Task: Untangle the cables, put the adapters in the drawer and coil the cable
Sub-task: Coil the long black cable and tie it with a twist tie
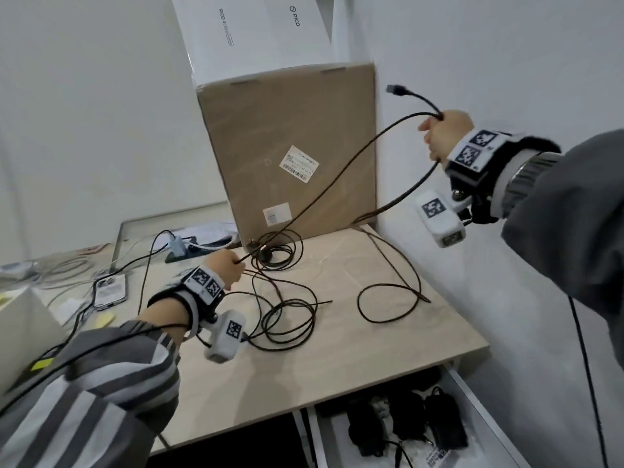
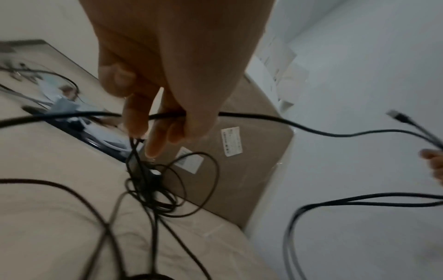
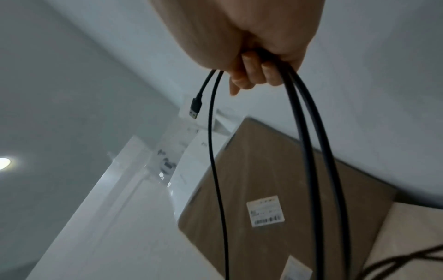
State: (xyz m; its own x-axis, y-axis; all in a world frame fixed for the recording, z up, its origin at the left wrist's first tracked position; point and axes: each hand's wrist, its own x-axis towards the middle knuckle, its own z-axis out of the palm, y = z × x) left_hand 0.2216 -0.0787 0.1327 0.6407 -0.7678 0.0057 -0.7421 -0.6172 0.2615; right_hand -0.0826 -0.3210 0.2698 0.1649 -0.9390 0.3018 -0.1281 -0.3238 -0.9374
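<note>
Black cable (image 1: 337, 170) all over the pale wooden worktop (image 1: 354, 359). At far left, lying flat, a smartphone (image 1: 110, 288); behind it a power strip (image 1: 179, 251) with a white lead plugged in.

Next along, left grip (image 1: 224, 268), low over the worktop. Thumb and fingertips closed in a pinch on the cable, just beside a loose tangle (image 1: 283, 312) of loops lying on the wood. From there one strand taut, slanting up across the front of a brown cardboard box (image 1: 287, 146) that stands against the wall.

At the strand's upper end, right grip (image 1: 445, 133), held high near the right wall. Fingers curled fully round several passes of cable gathered into a hanging loop. USB plug (image 1: 395, 89) sticking out free above the fist. One more open loop flat on the worktop below.

At lower right, under the worktop edge, a white drawer (image 1: 472, 393) standing open, black adapters (image 1: 445, 423) lying inside.
</note>
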